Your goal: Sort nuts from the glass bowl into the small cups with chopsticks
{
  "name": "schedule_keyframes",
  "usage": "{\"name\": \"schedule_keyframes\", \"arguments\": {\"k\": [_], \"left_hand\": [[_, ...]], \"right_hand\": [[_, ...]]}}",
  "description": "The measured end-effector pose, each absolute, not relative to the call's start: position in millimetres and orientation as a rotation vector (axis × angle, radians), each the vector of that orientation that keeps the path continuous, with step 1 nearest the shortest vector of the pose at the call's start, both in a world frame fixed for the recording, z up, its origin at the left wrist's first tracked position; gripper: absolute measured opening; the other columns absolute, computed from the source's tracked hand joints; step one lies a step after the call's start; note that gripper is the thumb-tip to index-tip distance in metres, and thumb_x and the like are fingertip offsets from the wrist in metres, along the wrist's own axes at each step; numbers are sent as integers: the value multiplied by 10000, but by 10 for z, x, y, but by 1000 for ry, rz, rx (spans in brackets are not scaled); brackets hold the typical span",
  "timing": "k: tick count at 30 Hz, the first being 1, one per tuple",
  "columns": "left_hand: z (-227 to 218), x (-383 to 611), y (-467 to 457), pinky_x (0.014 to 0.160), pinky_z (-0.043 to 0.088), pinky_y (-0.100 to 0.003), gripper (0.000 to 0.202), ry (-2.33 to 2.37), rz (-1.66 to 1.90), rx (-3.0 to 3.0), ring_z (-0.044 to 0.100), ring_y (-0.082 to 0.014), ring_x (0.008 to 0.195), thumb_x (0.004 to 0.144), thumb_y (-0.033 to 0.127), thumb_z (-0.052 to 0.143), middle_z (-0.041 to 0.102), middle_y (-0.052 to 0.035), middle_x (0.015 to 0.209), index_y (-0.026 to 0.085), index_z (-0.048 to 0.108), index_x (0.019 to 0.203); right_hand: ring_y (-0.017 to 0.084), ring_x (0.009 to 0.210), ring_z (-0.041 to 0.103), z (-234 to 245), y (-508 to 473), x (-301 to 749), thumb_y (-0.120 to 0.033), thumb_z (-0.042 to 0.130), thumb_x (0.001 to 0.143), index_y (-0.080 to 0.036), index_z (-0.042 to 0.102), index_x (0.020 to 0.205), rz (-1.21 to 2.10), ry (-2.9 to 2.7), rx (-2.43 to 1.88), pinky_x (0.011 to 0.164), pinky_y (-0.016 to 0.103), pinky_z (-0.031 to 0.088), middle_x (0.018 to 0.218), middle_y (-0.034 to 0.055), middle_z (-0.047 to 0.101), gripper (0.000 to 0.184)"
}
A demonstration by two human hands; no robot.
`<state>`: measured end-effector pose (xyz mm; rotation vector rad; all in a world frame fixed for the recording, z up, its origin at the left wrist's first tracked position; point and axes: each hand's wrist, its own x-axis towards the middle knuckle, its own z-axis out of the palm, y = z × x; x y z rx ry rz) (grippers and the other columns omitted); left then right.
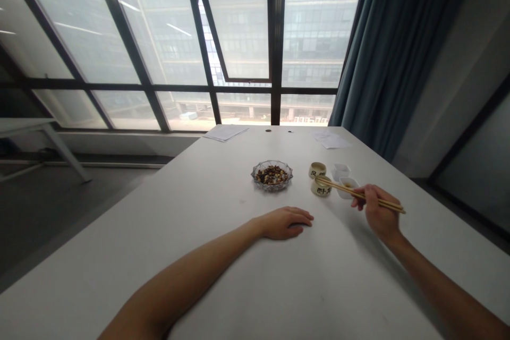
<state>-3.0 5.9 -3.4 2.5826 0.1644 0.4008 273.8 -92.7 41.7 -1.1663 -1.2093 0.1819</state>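
My right hand point(380, 212) grips a pair of wooden chopsticks point(350, 189), whose tips are over the near small ceramic cup point(321, 189) with dark lettering. Behind that cup stands a second, similar cup point(317, 170). To the right are two clear plastic containers; the near container point(343, 192), partly behind the chopsticks, has something brownish in it, and the far container point(341, 171) is just behind. My left hand point(287, 222) rests palm down on the table, fingers stretched out and holding nothing. Beyond it sits a glass bowl point(271, 187) of mixed brown, dark and pale small pieces, perhaps nuts or beans.
The white table point(215, 196) reaches toward the windows. Paper sheets point(226, 133) lie at its far left, more paper point(331, 140) at its far right. A blue curtain point(390, 53) hangs on the right. Another table point(27, 125) stands at the left.
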Motion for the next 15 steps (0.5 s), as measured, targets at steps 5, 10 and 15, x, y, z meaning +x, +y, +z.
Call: {"name": "schedule_keyframes", "arguments": {"k": [5, 10, 15], "left_hand": [[-25, -33, 59, 1184, 399, -362, 388, 147, 417, 2581, 557, -213, 1355, 940, 193, 546, 621, -83, 1436, 238, 642, 1313], [-36, -37, 55, 1183, 398, -351, 392, 149, 432, 2585, 563, -211, 1350, 936, 194, 549, 622, -77, 1436, 246, 643, 1313], [-24, -36, 47, 1177, 403, -347, 395, 138, 431, 2593, 573, -216, 1336, 939, 206, 541, 621, -80, 1432, 246, 636, 1320]], "right_hand": [[159, 485, 596, 515, -807, 2555, -507, 550, 992, -170, 715, 827, 276, -1259, -1073, 470, 289, 494, 610, 42, 674, 410], [173, 524, 663, 592, -478, 2184, -615, 585, 938, -174, 707, 829, 505, -1257, -998, 514, 288, 553, 630, 50, 704, 471], [211, 624, 741, 464, -84, 1755, -711, 641, 842, -175, 702, 819, 768, -1209, -930, 603, 315, 623, 704, 66, 744, 540]]}}
